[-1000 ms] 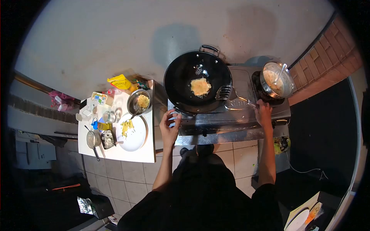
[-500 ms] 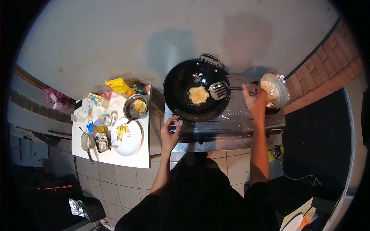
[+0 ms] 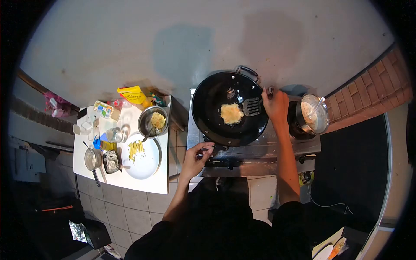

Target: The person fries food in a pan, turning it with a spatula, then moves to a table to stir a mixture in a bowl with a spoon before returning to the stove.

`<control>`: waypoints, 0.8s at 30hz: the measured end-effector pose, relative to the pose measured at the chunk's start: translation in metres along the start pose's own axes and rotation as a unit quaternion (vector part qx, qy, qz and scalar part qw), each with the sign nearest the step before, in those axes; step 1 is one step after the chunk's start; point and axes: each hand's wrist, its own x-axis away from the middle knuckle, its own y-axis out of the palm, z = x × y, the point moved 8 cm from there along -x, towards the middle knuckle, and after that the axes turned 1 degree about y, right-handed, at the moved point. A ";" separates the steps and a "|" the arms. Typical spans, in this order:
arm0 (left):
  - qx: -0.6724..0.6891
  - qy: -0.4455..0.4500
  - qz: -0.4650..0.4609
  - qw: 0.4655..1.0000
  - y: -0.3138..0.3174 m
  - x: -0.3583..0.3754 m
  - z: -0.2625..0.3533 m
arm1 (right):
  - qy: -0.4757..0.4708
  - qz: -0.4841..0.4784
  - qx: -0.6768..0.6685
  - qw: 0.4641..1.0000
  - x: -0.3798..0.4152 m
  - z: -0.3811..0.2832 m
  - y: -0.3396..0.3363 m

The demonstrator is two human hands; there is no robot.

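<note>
A black wok (image 3: 208,108) sits on the stove (image 3: 264,162), with a pale golden fried piece (image 3: 232,113) near its middle. My right hand (image 3: 276,104) is closed round the handle of a slotted spatula (image 3: 251,107), whose head lies just right of the fried piece. At the wok's lower left edge, my left hand (image 3: 198,159) pinches the near wok handle (image 3: 208,145). To the right of the wok stands a metal bowl (image 3: 320,119) of pale batter with a spoon (image 3: 318,104) in it.
On the left, a white table (image 3: 147,185) holds a white plate (image 3: 143,167) of yellow-green strips, a metal bowl (image 3: 143,123) with yellow food, a small saucepan (image 3: 92,160), jars and a yellow bag (image 3: 134,95). A brick ledge (image 3: 368,95) runs along the right.
My left hand has closed on the wok handle. My right hand and the spatula have come nearer the wok, the spatula now upright beside the fried piece. The camera view has shifted slightly.
</note>
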 end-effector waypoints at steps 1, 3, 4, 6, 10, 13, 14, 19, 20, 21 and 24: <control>0.013 -0.003 -0.002 1.000 0.000 0.000 0.000 | -0.003 0.004 0.019 1.000 0.005 0.008 0.008; 0.023 -0.001 0.001 1.000 -0.003 -0.003 0.001 | -0.010 0.011 0.035 0.999 0.004 0.017 0.012; 0.010 0.006 -0.011 1.000 -0.003 -0.004 0.002 | 0.009 -0.019 0.006 1.000 0.005 0.021 0.015; -0.009 0.008 -0.011 1.000 -0.006 -0.006 0.001 | 0.030 -0.042 -0.055 0.997 0.005 0.029 0.025; -0.020 0.010 -0.022 0.999 -0.006 -0.008 0.001 | 0.159 -0.075 -0.112 0.978 0.022 0.056 0.040; -0.043 -0.010 -0.041 0.998 -0.004 -0.013 0.007 | 0.179 -0.017 -0.115 0.977 0.027 0.062 0.026; -0.032 -0.016 -0.038 0.999 -0.005 -0.013 0.008 | 0.185 -0.022 -0.115 0.976 0.032 0.059 0.024; 0.007 -0.015 -0.032 0.999 -0.005 -0.014 0.005 | 0.141 -0.014 -0.100 0.985 0.026 0.044 0.024; 0.008 -0.023 -0.032 0.999 -0.005 -0.015 0.006 | 0.123 0.024 -0.118 0.985 0.024 0.047 0.022; 0.010 -0.030 -0.029 0.999 -0.005 -0.016 0.007 | 0.125 0.025 -0.117 0.985 0.025 0.052 0.024; 0.013 -0.043 -0.029 0.999 -0.005 -0.016 0.008 | 0.168 -0.017 -0.146 0.975 0.029 0.060 0.035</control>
